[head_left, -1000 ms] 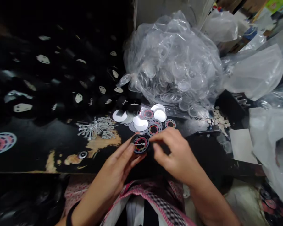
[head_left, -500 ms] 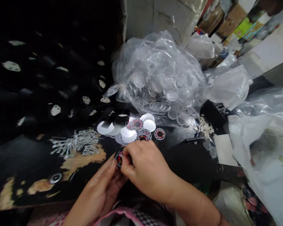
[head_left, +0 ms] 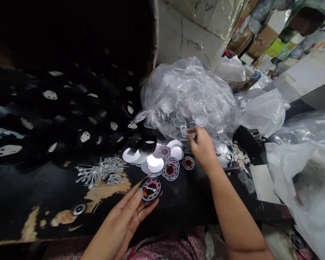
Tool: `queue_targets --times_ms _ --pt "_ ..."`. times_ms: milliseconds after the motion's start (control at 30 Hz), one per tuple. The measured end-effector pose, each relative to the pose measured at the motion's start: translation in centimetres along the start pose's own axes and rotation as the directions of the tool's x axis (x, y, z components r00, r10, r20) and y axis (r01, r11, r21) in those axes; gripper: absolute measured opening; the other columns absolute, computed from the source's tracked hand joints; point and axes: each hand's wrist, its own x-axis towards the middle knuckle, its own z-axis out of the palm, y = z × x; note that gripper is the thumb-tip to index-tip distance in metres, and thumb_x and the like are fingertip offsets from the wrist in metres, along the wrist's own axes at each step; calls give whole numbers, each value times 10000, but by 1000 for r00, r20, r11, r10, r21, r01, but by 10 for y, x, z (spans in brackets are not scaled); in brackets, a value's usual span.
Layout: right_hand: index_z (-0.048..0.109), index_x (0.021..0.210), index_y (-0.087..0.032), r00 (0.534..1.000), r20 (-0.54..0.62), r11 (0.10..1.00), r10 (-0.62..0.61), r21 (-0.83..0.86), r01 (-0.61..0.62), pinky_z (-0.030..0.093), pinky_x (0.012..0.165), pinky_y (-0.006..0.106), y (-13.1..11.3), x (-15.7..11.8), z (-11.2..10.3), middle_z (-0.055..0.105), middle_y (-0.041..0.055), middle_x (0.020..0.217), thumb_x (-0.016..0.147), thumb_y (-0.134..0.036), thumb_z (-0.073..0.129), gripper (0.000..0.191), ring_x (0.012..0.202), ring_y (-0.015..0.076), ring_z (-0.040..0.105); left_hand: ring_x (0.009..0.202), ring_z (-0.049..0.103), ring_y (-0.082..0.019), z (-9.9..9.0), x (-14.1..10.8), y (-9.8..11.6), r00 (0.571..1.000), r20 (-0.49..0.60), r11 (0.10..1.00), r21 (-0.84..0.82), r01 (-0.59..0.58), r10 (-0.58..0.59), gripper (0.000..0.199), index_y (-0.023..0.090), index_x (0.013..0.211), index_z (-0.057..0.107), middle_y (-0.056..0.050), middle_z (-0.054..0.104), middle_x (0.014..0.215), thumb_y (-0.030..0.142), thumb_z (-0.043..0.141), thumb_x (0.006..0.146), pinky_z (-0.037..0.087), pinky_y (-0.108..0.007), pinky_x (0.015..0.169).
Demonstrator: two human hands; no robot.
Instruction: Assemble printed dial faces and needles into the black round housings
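Note:
In my left hand [head_left: 135,209] is a round pressure gauge [head_left: 151,188], held face up with its black dial, red markings and a pale pointer showing. My right hand [head_left: 203,146] is at the front of a clear plastic bag [head_left: 189,83] filled with clear round lenses [head_left: 201,120]. Its thumb and fingers are curved and apart, and I make out nothing held between them. Printed dial faces [head_left: 170,170] and plain white discs [head_left: 155,163] lie in an overlapping pile between my hands. One dial face [head_left: 188,163] lies just right of that pile.
Grey pointers [head_left: 104,170] lie heaped at the left, near a metal-rimmed ring [head_left: 78,209]. Black gauge bodies [head_left: 83,136] with pale plates crowd the back left. Small pale pieces [head_left: 241,156], a white card [head_left: 264,183] and a white plastic bag [head_left: 308,180] are at the right.
My right hand has left the gauge and moved up and right to the bag of lenses. The gauge stays in my left hand, its dial now uncovered. The camera view has shifted.

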Motion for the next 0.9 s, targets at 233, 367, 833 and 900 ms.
queue_targets --times_ms 233,367,833,900 --pt "654 1091 -151 973 -229 985 -2 165 41 502 859 377 4 -19 -8 680 114 1024 908 -192 486 251 906 213 628 1076 710 -300 8 -1 13 997 31 997 -42 67 -66 420 133 1039 776 -147 747 1193 428 842 747 601 -373 946" --pt "685 1098 -170 975 -211 965 74 262 -16 514 825 374 10 -13 -16 657 81 956 875 -236 531 279 823 192 607 1078 705 -305 9 -4 13 996 30 995 -45 91 -90 424 123 1034 774 -148 749 1180 418 851 740 600 -382 954" --pt "725 1184 -232 975 219 805 17 575 -144 560 660 294 -37 -52 -21 706 31 811 914 -386 562 352 662 162 650 1126 674 -254 19 -7 11 984 169 997 -69 -37 48 341 192 1117 748 -109 725 1241 442 701 889 546 -380 979" --pt "755 1140 -281 971 147 831 -189 551 79 585 739 308 -50 -73 -6 739 53 947 914 -390 568 313 827 202 710 1123 680 -260 21 -7 7 964 261 997 -56 -46 59 468 186 1142 743 -133 725 1231 544 716 842 536 -369 968"
